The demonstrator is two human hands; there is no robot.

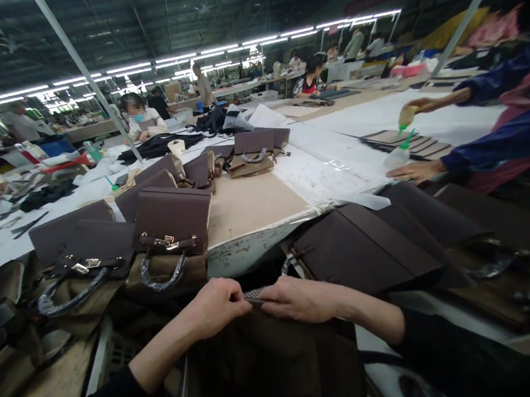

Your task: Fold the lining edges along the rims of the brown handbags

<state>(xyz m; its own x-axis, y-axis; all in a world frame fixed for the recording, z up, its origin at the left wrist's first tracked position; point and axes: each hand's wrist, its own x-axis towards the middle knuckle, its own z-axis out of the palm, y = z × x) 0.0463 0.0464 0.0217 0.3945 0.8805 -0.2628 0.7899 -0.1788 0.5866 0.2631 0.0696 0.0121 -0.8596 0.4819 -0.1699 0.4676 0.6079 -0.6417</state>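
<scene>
A dark brown piece [273, 362], apparently a bag body, hangs low in the middle of the head view. My left hand [217, 308] pinches its upper edge, thumb and fingers pressed together. Just right of it, my right hand [299, 297] grips the same edge, with a bit of patterned lining showing between the hands. The lower part of the piece is dark and hard to make out. Behind my left hand stands a brown handbag [172, 217] with a metal clasp and a plastic-wrapped handle.
More brown bags lie left, and brown panels [359, 245] at right. A worktable [251, 206] is ahead. At right, a person's hand [420, 171] rests near flat pieces [405, 141] while the other holds a glue bottle [407, 117]. A crate [115, 350] stands lower left.
</scene>
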